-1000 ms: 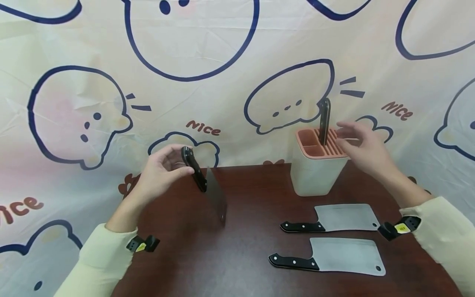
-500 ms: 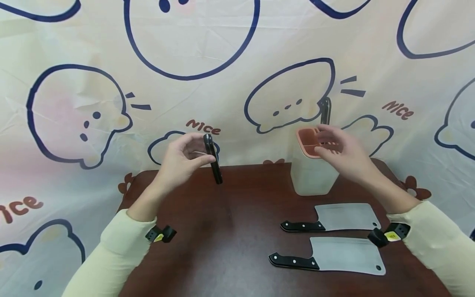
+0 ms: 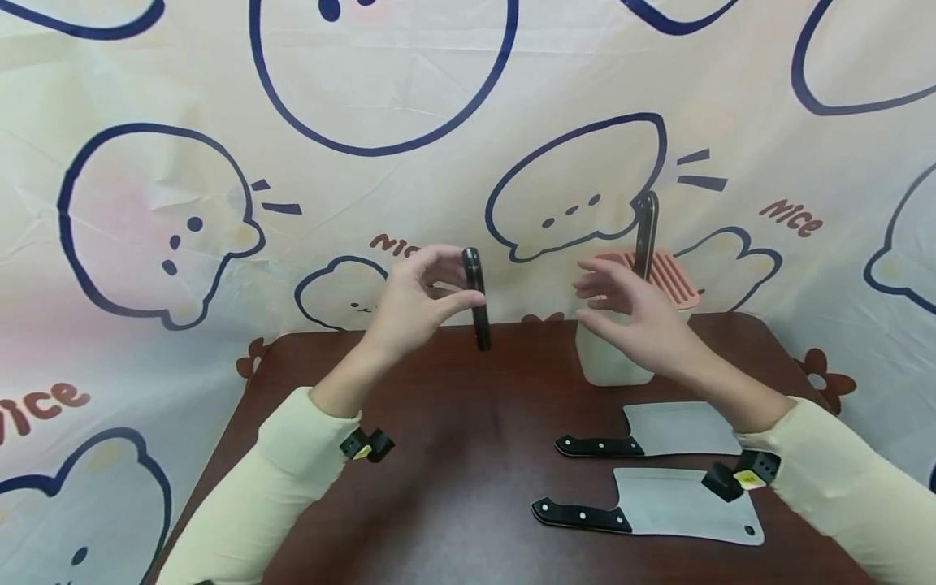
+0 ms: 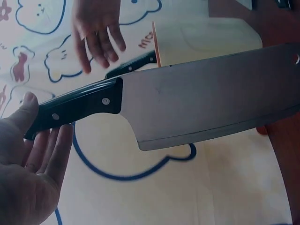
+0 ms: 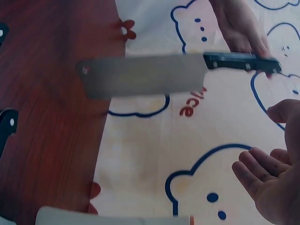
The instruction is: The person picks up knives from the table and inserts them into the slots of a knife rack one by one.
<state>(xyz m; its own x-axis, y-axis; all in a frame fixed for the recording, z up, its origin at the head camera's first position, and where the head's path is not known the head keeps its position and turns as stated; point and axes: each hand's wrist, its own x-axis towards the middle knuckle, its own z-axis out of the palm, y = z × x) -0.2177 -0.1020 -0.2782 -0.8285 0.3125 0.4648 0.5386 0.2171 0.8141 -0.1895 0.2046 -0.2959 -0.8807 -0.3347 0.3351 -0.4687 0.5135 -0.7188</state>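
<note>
My left hand [image 3: 420,301] pinches the black handle of a cleaver [image 4: 211,96] between thumb and fingers, holding it up over the table. In the head view the cleaver's blade is seen edge-on below the handle; both wrist views show its broad side. My right hand [image 3: 636,313] holds nothing, its fingers loosely bent, and overlaps the knife block [image 3: 614,357] in the head view. A knife with a black handle [image 3: 647,236] stands upright in the slots of that block's orange top [image 3: 676,280].
Two more cleavers lie flat at the right of the brown table [image 3: 409,487]: one farther back [image 3: 680,428], partly behind the right forearm, and one in front [image 3: 676,505]. Their handles point left. A printed cloth [image 3: 409,97] hangs behind the table.
My left hand has moved right and up, carrying the cleaver, whose blade has turned edge-on. My right hand has come left from the block's right side to in front of it.
</note>
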